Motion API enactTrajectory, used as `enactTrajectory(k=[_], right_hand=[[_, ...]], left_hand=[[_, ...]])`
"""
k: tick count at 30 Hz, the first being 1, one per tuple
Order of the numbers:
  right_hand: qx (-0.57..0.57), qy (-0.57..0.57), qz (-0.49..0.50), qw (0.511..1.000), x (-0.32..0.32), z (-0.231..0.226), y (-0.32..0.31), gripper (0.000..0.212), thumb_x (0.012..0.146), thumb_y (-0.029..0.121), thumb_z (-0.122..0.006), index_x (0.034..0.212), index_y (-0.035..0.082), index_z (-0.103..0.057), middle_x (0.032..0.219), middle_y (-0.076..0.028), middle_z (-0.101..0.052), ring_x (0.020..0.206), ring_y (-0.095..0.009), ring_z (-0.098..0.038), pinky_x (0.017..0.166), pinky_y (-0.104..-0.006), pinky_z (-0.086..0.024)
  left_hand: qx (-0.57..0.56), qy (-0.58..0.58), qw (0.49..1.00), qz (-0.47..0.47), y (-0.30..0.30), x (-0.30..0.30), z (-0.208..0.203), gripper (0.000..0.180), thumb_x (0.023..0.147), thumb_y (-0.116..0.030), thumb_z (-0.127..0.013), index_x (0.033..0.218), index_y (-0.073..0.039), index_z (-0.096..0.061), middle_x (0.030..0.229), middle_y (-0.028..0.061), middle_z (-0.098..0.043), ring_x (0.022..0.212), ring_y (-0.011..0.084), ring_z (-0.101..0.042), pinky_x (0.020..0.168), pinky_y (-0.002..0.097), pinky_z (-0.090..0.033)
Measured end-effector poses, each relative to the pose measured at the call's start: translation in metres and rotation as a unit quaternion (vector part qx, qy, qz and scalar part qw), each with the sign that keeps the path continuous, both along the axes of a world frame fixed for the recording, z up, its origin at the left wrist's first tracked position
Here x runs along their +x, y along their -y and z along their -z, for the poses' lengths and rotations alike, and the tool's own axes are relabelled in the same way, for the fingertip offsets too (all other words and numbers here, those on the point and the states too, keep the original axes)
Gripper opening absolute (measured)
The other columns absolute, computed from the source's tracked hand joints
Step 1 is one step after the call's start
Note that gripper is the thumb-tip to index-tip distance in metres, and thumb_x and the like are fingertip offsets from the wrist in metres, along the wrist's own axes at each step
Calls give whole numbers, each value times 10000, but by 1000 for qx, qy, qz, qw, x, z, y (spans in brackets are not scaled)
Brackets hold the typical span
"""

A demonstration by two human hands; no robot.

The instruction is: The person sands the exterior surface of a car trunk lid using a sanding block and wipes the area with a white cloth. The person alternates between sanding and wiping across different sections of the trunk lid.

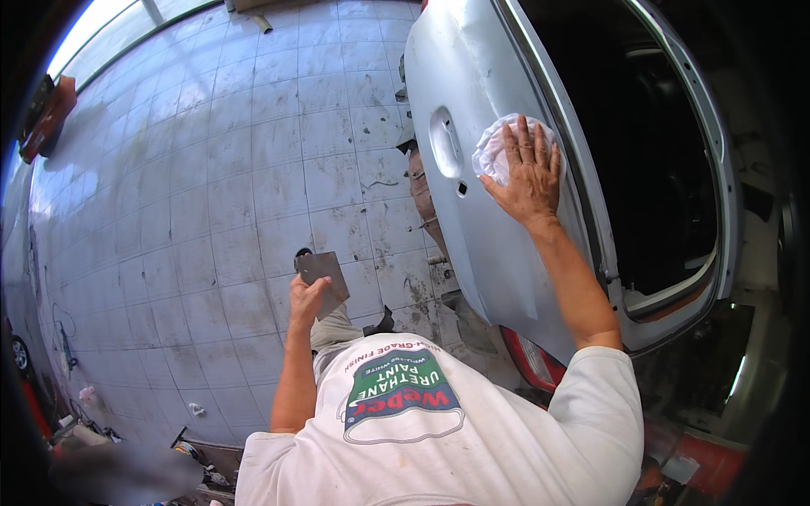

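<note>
Fingers (524, 139) of the right hand (533, 184) lie spread and nearly straight on a white cloth (489, 157), pressing rather than clasping; those of the left hand (305, 297) grip a grey rectangular sheet (336, 274), thumb across its face; of these 3 touched or held things, the silver-grey car tailgate (472, 232) under the cloth is largest; it stands to the person's right, beside the tiled floor (253, 169), and should prove heavy, rigid and rather slippery; its handle recess (442, 139) looks the likeliest hold; the cloth lies flattened on the tailgate, between that recess and the dark window opening (650, 194); being light and soft, it would probably bunch, so a flat palm suits it; the sheet, smallest, is well apart from the tailgate; it looks thin and light, its stiffness I cannot tell; an edge pinch should serve.
</note>
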State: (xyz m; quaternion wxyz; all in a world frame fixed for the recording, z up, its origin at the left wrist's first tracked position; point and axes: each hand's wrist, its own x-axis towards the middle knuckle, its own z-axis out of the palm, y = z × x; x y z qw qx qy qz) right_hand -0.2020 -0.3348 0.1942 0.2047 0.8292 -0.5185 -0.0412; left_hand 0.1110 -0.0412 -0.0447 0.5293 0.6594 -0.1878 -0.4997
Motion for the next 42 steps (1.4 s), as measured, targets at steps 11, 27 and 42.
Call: enactTrajectory(k=[11,27,42], right_hand=[[-1,18,77,997,34,5,32,1046,834,559,-779,1676,162,-301,1764,-72,-209,1634,-305,-150,1315,-553,-142],[82,-28,34,996,227,-5,457,876,861,515,-652,1639,195,-408,1743,-50,-294,1625,-251,-211,1328,-504,-124],[185,-126,-9,975,167,-18,273,888,766,449,-793,1573,207,-515,1731,-3,-324,1622,-242,-224,1328,-530,-127]], left_hand=[[-22,23,999,29,189,191,-44,190,882,-69,-750,1059,-1,-746,944,28,-760,834,115,-672,760,299,-544],[21,40,999,24,371,253,-57,137,887,-86,-770,1000,-12,-754,922,-2,-748,813,96,-635,751,285,-509],[85,-73,983,144,490,328,31,188,893,-103,-768,1058,-16,-742,916,6,-745,802,109,-643,735,299,-523]])
